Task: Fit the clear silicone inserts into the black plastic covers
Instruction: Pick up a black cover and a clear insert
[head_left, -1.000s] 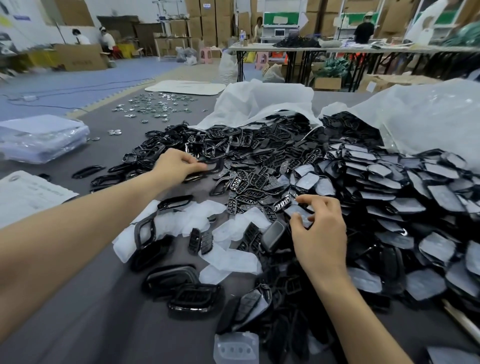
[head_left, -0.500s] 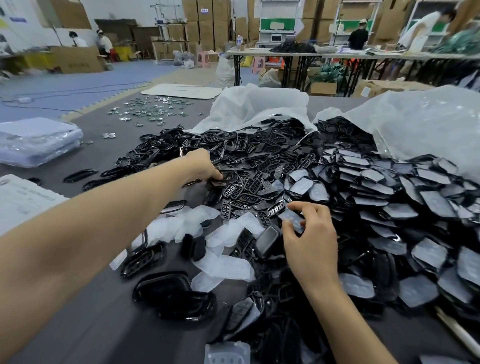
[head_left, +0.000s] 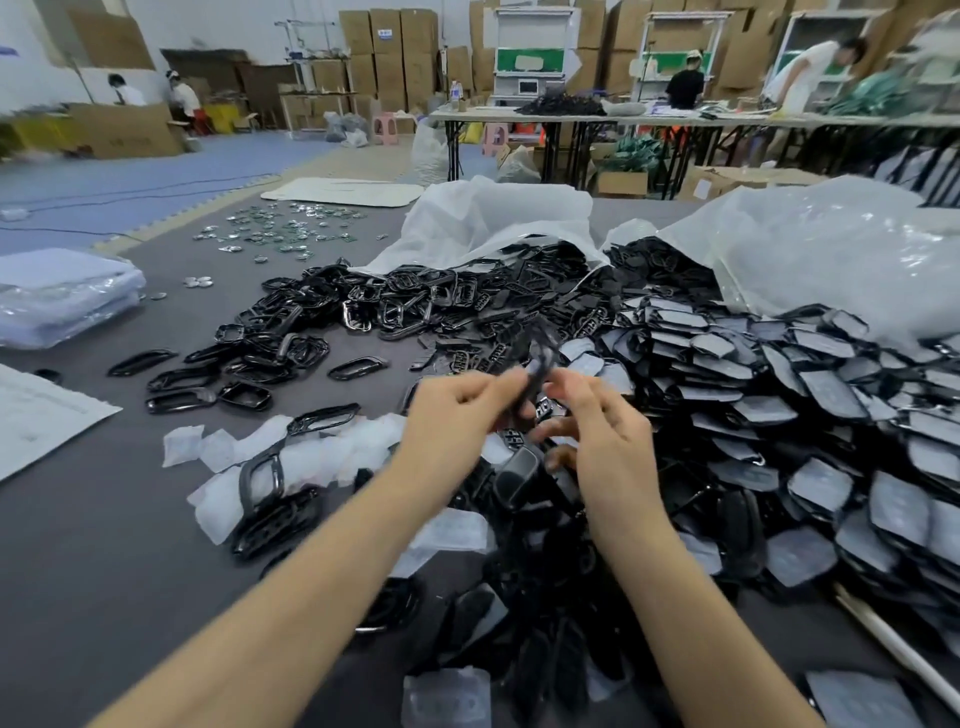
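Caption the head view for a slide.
Left hand and right hand meet at a black cover above piled covers and inserts.

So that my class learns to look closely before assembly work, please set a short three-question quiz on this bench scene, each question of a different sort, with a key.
1. True or false: the left hand lies flat on the table.
2. Multiple choice: where do most loose clear silicone inserts lie? A) on the table, left of the hands; B) inside a cardboard box; C) on the floor.
3. Fill in: the black plastic covers spill from two white plastic ____.

Key: 1 false, it pinches a black cover held up beside the right hand; 2 A; 3 bags.
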